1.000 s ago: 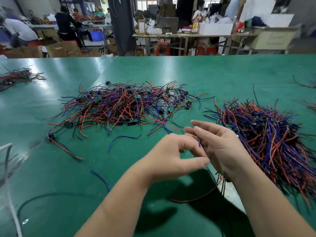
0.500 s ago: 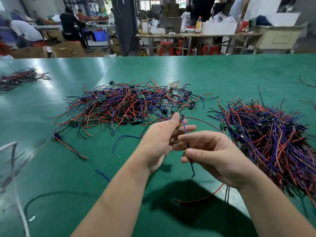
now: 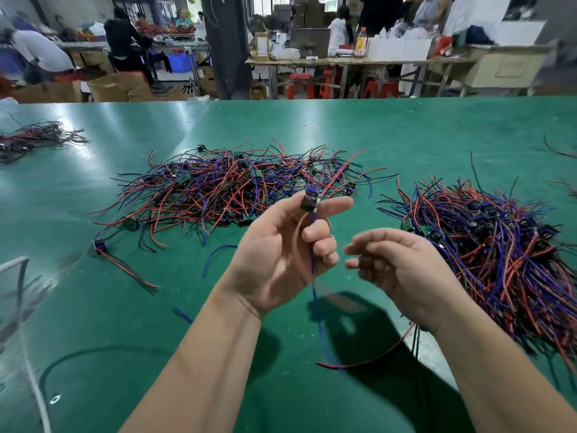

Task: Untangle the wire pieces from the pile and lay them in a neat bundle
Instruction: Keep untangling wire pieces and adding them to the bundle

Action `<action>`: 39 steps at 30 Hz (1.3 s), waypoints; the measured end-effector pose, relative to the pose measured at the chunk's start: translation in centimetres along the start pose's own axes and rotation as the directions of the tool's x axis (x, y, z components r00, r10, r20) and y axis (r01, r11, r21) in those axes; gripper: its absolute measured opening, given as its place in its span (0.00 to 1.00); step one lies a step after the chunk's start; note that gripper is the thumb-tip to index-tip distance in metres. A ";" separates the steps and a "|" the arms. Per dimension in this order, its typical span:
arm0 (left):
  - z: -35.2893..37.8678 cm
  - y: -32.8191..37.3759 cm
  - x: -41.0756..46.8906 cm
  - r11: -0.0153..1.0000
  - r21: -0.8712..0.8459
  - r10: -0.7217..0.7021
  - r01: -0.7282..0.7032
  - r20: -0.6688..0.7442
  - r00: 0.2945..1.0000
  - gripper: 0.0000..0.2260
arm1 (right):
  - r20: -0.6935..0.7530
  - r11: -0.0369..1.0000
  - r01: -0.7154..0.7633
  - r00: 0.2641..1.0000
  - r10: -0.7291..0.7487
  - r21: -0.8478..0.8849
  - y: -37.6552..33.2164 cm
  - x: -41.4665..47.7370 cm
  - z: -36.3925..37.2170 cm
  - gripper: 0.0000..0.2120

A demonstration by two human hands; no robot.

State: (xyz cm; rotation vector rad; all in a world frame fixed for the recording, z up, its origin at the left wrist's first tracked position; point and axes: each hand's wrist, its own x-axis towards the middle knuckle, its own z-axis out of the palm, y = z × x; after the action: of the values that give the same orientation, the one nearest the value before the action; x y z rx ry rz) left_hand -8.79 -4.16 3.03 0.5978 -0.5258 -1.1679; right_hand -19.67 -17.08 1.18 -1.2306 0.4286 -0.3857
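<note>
Tangled pile (image 3: 231, 189) lies mid-tabletop (image 3: 93, 307). Left hand (image 3: 281, 254): grip clamped on one wire piece (image 3: 309, 200), held above the tabletop, leads dangling. Right hand (image 3: 402, 273): fingers apart, empty. Judged: piece separated; next, straighten leads and lay it on bundle (image 3: 499, 245), ends aligned.

Hands: two, one left hand (image 3: 281, 254) and one right hand (image 3: 402, 270). Wire heaps on the green table (image 3: 406, 135): three, the central tangled pile (image 3: 224, 189), the bundle (image 3: 499, 245) at right and a smaller heap (image 3: 34, 139) at far left. Held wire piece (image 3: 308, 200): one. Loose wires lying apart: two, a long blue wire (image 3: 215, 249) and a short blue wire (image 3: 182, 315).
</note>
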 end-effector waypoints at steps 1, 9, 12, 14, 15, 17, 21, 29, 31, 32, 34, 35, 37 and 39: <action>0.2 -0.1 -0.1 0.999 0.005 -0.037 0.037 0.049 0.998 0.21 | 0.033 0.998 0.010 0.999 -0.012 0.054 -0.1 0.1 0.0 0.11; 0.9 -2.4 0.1 0.904 0.298 -0.313 0.307 -0.027 0.949 0.20 | 0.063 0.971 0.106 0.991 -0.122 0.214 -0.3 -0.3 0.3 0.08; 0.9 -2.4 0.6 0.773 0.509 -0.244 0.378 -0.312 0.918 0.18 | -0.018 0.986 0.130 0.992 -0.128 0.106 -0.4 0.0 -0.2 0.06; 0.7 -2.6 0.9 0.764 0.560 -0.059 0.321 -0.435 0.899 0.16 | -0.056 0.990 0.136 0.989 -0.134 0.045 -0.3 0.2 -0.3 0.05; 0.7 -2.8 1.0 0.799 0.543 0.014 0.260 -0.449 0.894 0.15 | -0.074 0.990 0.134 0.989 -0.132 0.029 -0.1 0.4 -0.3 0.05; 0.7 -3.3 1.1 0.844 0.514 0.097 0.152 -0.425 0.900 0.11 | -0.097 0.992 0.128 0.987 -0.126 0.021 0.0 0.5 -0.4 0.04; 0.5 -3.7 0.9 0.813 0.575 0.138 0.095 -0.349 0.927 0.05 | -0.134 0.991 0.136 0.982 -0.135 0.004 -0.1 0.4 -0.6 0.03; 0.3 -2.7 -0.5 0.648 0.675 -0.307 0.354 -0.194 0.932 0.07 | -0.447 0.945 0.284 0.875 -0.186 0.164 -2.6 0.6 -3.3 0.06; 0.4 -2.7 -0.5 0.628 0.696 -0.313 0.347 -0.183 0.932 0.07 | -0.466 0.925 0.309 0.867 -0.179 0.220 -2.7 0.7 -3.7 0.06; 0.3 -2.7 -0.5 0.603 0.724 -0.307 0.336 -0.178 0.935 0.07 | -0.459 0.918 0.304 0.873 -0.162 0.254 -2.7 0.8 -3.8 0.08; 0.4 -2.5 -0.7 0.563 0.769 -0.299 0.302 -0.151 0.942 0.04 | -0.440 0.892 0.280 0.892 -0.105 0.354 -2.7 0.9 -4.2 0.14; 0.4 -2.4 -0.8 0.582 0.763 -0.291 0.282 -0.129 0.948 0.02 | -0.434 0.870 0.274 0.897 -0.078 0.411 -2.9 1.0 -4.5 0.16; 0.5 -2.4 -0.7 0.708 0.661 -0.244 0.248 -0.099 0.965 0.02 | -0.424 0.851 0.248 0.905 -0.033 0.463 -3.2 1.1 -5.0 0.17; 0.6 -2.5 -0.4 0.844 0.499 -0.183 0.195 -0.073 0.980 0.07 | -0.397 0.898 0.169 0.918 0.006 0.406 -3.0 1.1 -4.7 0.11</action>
State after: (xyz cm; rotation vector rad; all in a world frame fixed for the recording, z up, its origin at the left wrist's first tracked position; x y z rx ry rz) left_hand -11.01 -4.55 1.78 1.1365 -0.7772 -1.2101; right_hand -21.23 -22.32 2.63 -0.7313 0.5948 -0.7662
